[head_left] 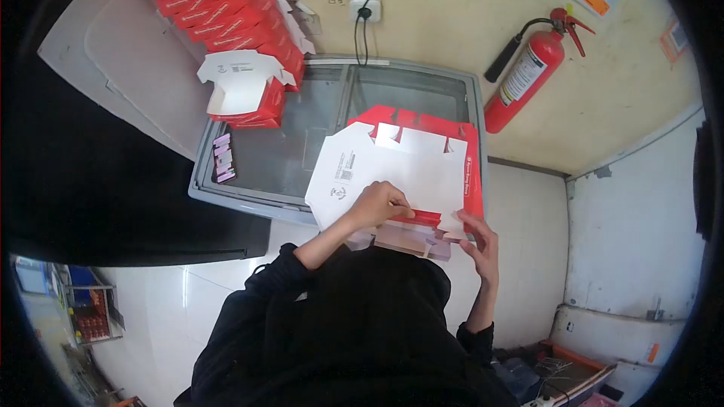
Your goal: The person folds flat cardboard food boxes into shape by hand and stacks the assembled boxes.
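A partly folded cardboard box blank [422, 164], white inside with red edges, lies over the glass lid in front of me. My left hand [379, 205] is closed, its fingers pinching a red-edged flap along the near side. At the near right corner, my right hand [480, 245] has thumb and fingers on either side of a small folded flap. The near panel tilts up off the surface, and part of it hangs toward my body. The fingertips of my left hand are partly hidden by the fold.
A chest freezer [249, 200] with sliding glass lids carries the work. Stacked red boxes [234, 19] and an open box [245, 90] stand at its back left. A phone-like object [224, 158] lies at the left edge. A fire extinguisher [526, 75] hangs at right.
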`<act>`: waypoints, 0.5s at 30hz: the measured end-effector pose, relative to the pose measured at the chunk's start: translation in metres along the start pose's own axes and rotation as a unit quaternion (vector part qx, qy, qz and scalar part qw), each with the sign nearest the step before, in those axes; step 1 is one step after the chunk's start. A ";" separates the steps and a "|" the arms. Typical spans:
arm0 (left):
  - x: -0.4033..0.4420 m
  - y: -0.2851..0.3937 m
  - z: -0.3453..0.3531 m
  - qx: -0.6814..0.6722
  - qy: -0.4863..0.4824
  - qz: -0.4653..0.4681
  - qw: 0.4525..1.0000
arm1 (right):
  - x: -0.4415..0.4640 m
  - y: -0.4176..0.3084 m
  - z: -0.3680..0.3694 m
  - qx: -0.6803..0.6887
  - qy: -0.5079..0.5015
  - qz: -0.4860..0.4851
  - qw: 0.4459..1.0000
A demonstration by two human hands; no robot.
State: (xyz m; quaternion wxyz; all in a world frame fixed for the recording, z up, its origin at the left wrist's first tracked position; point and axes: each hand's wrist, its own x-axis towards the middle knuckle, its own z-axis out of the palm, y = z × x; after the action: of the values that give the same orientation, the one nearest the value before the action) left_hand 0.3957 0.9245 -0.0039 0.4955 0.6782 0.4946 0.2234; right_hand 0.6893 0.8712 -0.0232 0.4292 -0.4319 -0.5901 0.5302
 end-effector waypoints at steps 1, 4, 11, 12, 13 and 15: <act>0.003 -0.008 -0.005 -0.101 -0.021 -0.042 0.994 | 0.001 -0.002 -0.001 0.015 -0.004 -0.010 1.000; 0.005 -0.023 -0.004 -0.116 0.030 0.026 0.992 | 0.008 -0.011 -0.003 0.045 -0.016 -0.045 0.998; -0.002 0.002 0.023 -0.131 0.233 0.104 0.958 | 0.034 -0.028 0.031 -0.150 0.144 -0.108 0.972; -0.002 0.005 0.024 -0.126 0.217 0.093 0.964 | 0.039 -0.033 0.036 -0.205 0.172 -0.118 0.956; -0.003 0.006 0.021 -0.120 0.199 0.083 0.969 | 0.044 -0.037 0.042 -0.246 0.168 -0.141 0.944; -0.001 0.010 0.016 -0.105 0.173 0.076 0.976 | 0.052 -0.043 0.057 -0.321 0.160 -0.187 0.915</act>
State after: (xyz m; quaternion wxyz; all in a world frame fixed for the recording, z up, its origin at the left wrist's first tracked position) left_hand 0.4124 0.9163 -0.0008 0.4528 0.6090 0.4935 0.4248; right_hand 0.6189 0.9037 0.0186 0.4470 -0.5073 -0.7221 0.1461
